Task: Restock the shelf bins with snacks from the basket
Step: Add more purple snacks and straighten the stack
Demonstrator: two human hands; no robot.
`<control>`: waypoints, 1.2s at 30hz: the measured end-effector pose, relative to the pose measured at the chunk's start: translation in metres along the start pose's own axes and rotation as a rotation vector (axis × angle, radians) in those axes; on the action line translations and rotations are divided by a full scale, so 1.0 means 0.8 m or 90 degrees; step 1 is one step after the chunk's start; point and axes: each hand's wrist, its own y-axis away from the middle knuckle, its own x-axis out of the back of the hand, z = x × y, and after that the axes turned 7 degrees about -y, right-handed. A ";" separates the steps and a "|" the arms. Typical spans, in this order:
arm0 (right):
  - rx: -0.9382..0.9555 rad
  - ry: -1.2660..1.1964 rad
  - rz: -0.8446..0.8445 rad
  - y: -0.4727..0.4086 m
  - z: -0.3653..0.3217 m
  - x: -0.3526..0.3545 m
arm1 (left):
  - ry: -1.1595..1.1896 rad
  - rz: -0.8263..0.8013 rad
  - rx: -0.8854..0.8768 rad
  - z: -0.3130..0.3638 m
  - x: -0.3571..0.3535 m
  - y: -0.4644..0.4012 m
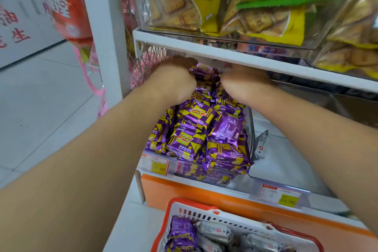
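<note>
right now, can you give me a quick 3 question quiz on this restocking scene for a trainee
1. True or false: both hands are inside the basket.
2. What colour are the snack packs heaped in the bin the hands are working in?
3. Which sits directly above that bin? A) cracker packs B) bottles C) cans

Key:
1. False: the left hand and right hand are at the back of the bin, under the shelf.
2. Purple with yellow.
3. A
</note>
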 end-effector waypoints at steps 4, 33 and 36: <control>-0.030 -0.024 -0.026 0.027 0.027 0.004 | 0.094 0.043 0.009 0.013 0.016 0.049; -0.024 -0.717 0.020 0.055 0.040 -0.001 | 0.478 0.110 0.091 0.042 -0.011 0.067; -0.035 -0.697 -0.035 0.045 0.049 -0.001 | 0.544 0.130 0.115 0.050 -0.012 0.059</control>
